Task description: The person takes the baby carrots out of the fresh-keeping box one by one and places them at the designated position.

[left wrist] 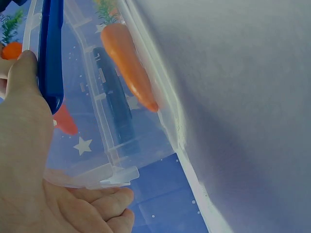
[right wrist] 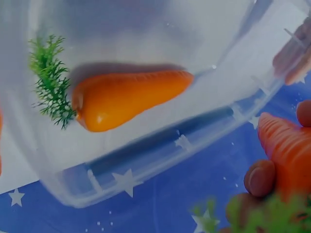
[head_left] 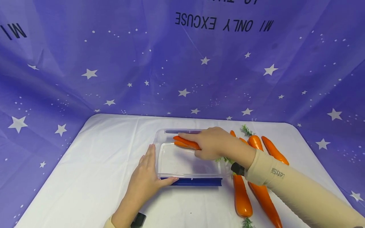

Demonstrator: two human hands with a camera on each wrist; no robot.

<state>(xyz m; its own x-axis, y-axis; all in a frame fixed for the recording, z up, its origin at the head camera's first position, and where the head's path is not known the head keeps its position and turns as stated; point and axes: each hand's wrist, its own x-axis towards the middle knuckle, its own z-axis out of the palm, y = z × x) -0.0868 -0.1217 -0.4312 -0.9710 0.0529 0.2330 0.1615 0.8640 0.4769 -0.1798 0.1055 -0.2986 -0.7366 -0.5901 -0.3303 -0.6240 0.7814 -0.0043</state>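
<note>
A clear plastic box [head_left: 189,175] with blue side latches [head_left: 199,182] stands on the white table. My left hand [head_left: 145,174] grips its front left corner, thumb along the front latch and fingers against the left wall. Inside the box lies one orange carrot [right wrist: 131,99] with a green leafy top, seen through the wall in the left wrist view too. Above it, my right hand [head_left: 215,142] holds a second carrot [right wrist: 289,150], its narrow tip pointing left. The palm hides the thick end of that carrot in the head view.
To the right of the box lie several more carrots, among them one near the front [head_left: 242,198], a longer one beside it [head_left: 266,202] and one at the far right [head_left: 275,150]. My right forearm crosses over them. A purple star-printed curtain [head_left: 142,63] surrounds the table [head_left: 94,164].
</note>
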